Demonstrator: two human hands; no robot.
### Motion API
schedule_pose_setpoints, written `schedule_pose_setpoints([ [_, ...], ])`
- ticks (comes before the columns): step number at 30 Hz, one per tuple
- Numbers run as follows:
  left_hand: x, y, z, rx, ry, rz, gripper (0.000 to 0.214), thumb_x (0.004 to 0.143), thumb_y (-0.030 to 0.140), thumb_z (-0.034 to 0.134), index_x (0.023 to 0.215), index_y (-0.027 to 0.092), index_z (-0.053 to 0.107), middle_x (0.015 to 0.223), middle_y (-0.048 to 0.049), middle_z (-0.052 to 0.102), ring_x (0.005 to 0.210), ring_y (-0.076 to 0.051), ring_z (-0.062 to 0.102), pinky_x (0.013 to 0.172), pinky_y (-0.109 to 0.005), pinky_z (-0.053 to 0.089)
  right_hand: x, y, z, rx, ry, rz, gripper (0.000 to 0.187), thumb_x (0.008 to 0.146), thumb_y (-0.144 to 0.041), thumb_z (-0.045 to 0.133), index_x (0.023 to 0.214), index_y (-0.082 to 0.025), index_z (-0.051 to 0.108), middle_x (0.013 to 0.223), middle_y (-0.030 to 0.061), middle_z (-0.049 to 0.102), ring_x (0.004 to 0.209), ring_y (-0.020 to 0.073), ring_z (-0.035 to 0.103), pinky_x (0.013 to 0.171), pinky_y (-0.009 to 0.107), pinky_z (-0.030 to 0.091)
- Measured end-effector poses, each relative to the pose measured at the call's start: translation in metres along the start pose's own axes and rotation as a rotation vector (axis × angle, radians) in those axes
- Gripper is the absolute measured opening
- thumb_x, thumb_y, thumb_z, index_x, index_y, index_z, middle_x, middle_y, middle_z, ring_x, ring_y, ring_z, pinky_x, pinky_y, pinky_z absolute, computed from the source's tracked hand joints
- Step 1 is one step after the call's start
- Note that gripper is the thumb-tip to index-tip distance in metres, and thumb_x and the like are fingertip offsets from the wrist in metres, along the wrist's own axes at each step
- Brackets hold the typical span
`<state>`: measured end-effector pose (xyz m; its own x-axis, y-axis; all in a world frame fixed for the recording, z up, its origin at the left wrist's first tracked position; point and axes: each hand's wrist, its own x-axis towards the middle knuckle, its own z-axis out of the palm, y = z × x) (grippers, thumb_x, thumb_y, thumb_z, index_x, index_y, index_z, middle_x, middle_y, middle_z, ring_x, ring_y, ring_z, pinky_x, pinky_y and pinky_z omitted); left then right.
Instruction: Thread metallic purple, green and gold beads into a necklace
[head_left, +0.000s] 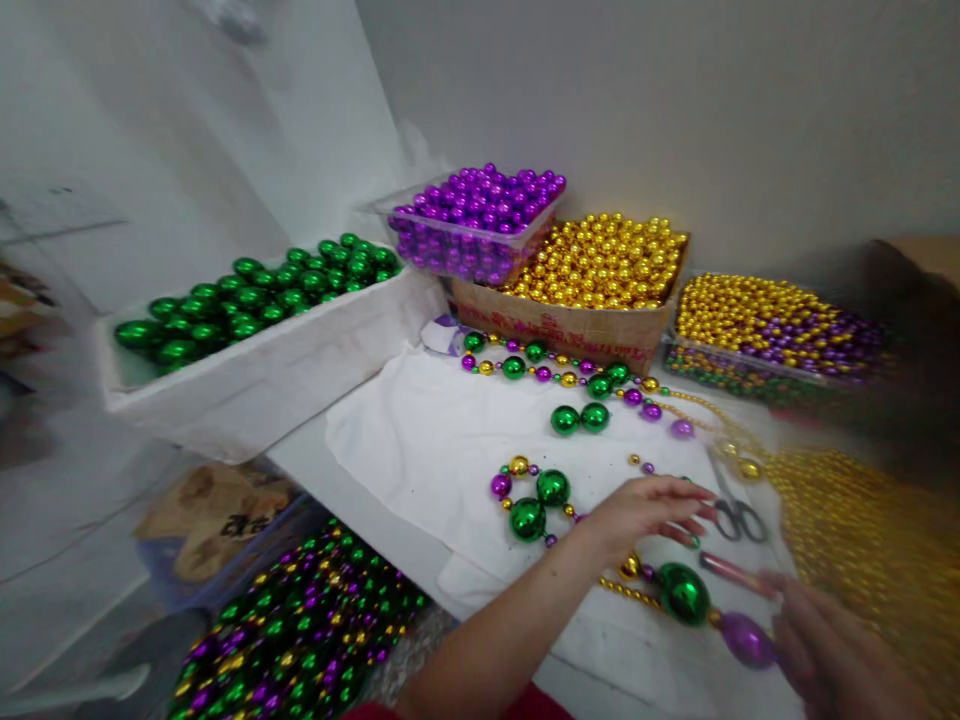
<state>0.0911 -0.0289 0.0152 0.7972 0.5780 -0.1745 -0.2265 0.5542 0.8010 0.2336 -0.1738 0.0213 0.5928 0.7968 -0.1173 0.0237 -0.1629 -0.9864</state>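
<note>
My left hand (649, 515) reaches over the white cloth (420, 430) with its fingers stretched out and slightly apart. Under and beside it lies a bead strand with a large green ball (682, 594), a purple ball (747, 640) and small gold beads. My right hand (832, 640), smeared by motion at the lower right, grips a slim reddish stick-like tool (739, 576) whose dark end points toward my left hand. Scissors (741, 522) lie just beyond the fingers. A bead loop with green balls (527, 520) rests left of my left wrist.
Behind stand a foam box (255, 400) of green balls, a clear tub (480, 245) of purple balls, a carton (562, 325) of gold balls and a tub of mixed beads (780, 325). Gold bead strands (847, 530) heap at right; finished-looking strands (300, 620) pile below the table's left edge.
</note>
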Motion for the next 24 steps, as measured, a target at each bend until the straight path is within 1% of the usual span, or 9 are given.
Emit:
schedule_pose_setpoints([
  [2,0.006,0.003,-0.016,0.105,0.163,0.015,0.032,0.070,0.034,0.070,0.096,0.014,0.068,0.098,-0.0104,0.068,0.075,-0.013,0.060,0.071,-0.026,0.045,-0.002,-0.003,-0.002,0.036,0.060,0.051,0.035,0.065,-0.046,0.074,0.088,-0.020,0.071,0.067,0.0042,0.059,0.053,0.0131,0.050,0.041,0.024,0.038],
  [4,0.016,0.005,-0.032,0.218,0.298,0.034,0.025,0.073,0.032,0.066,0.091,0.014,0.067,0.094,-0.0093,0.068,0.072,-0.012,0.059,0.068,-0.025,0.046,-0.005,-0.002,-0.002,0.240,0.127,0.151,0.032,0.071,-0.046,0.070,0.091,-0.021,0.068,0.057,-0.0019,0.049,0.043,0.0061,0.036,0.036,0.019,0.026],
  [7,0.033,0.004,-0.046,0.446,0.427,0.067,0.015,0.077,0.026,0.058,0.083,0.015,0.065,0.083,-0.0058,0.066,0.067,-0.011,0.056,0.067,-0.025,0.045,-0.005,0.001,0.000,0.387,0.102,0.219,0.033,0.073,-0.042,0.070,0.095,-0.018,0.066,0.061,-0.0025,0.055,0.038,0.0008,0.022,0.036,0.017,0.012],
  [10,0.046,-0.004,-0.044,0.574,0.424,0.087,0.006,0.075,0.020,0.060,0.072,0.016,0.064,0.074,-0.0031,0.062,0.071,-0.015,0.055,0.074,-0.029,0.044,-0.006,0.000,0.001,0.403,0.069,0.225,0.037,0.074,-0.042,0.069,0.101,-0.017,0.064,0.062,-0.0006,0.058,0.037,0.0008,0.020,0.037,0.017,0.008],
  [14,0.058,-0.024,-0.024,0.751,0.372,0.164,0.010,0.070,0.010,0.062,0.069,0.020,0.064,0.087,-0.0056,0.061,0.102,-0.024,0.049,0.098,-0.036,0.032,-0.009,-0.004,0.005,0.403,0.057,0.255,0.045,0.072,-0.040,0.071,0.108,-0.015,0.063,0.058,-0.0004,0.056,0.040,0.0016,0.022,0.039,0.016,0.006],
  [17,0.068,-0.036,-0.014,0.854,0.331,0.183,0.016,0.070,0.004,0.058,0.064,0.019,0.060,0.089,-0.0095,0.059,0.114,-0.028,0.041,0.105,-0.041,0.022,-0.011,-0.006,0.005,0.397,0.070,0.276,0.045,0.071,-0.039,0.072,0.109,-0.015,0.063,0.059,-0.0001,0.056,0.040,0.0019,0.024,0.039,0.016,0.009],
  [19,0.071,-0.037,-0.014,0.826,0.338,0.176,0.016,0.070,0.005,0.059,0.063,0.019,0.059,0.086,-0.0098,0.058,0.113,-0.028,0.041,0.104,-0.042,0.023,-0.012,-0.006,0.003,0.378,0.077,0.293,0.046,0.071,-0.040,0.072,0.109,-0.016,0.063,0.059,0.0002,0.056,0.043,0.0033,0.031,0.039,0.015,0.013],
  [21,0.070,-0.033,-0.019,0.754,0.360,0.179,0.010,0.070,0.008,0.062,0.069,0.019,0.062,0.085,-0.0079,0.059,0.108,-0.026,0.045,0.100,-0.039,0.029,-0.013,-0.004,0.000,0.338,0.053,0.307,0.048,0.071,-0.042,0.071,0.111,-0.016,0.063,0.058,0.0007,0.056,0.046,0.0050,0.037,0.040,0.015,0.017],
  [24,0.060,-0.018,-0.034,0.532,0.390,0.163,0.010,0.074,0.021,0.064,0.084,0.018,0.065,0.083,-0.0045,0.061,0.087,-0.018,0.055,0.082,-0.031,0.041,-0.015,0.000,-0.001,0.245,0.002,0.309,0.050,0.072,-0.044,0.070,0.113,-0.016,0.064,0.055,0.0007,0.055,0.048,0.0074,0.043,0.043,0.016,0.027],
])
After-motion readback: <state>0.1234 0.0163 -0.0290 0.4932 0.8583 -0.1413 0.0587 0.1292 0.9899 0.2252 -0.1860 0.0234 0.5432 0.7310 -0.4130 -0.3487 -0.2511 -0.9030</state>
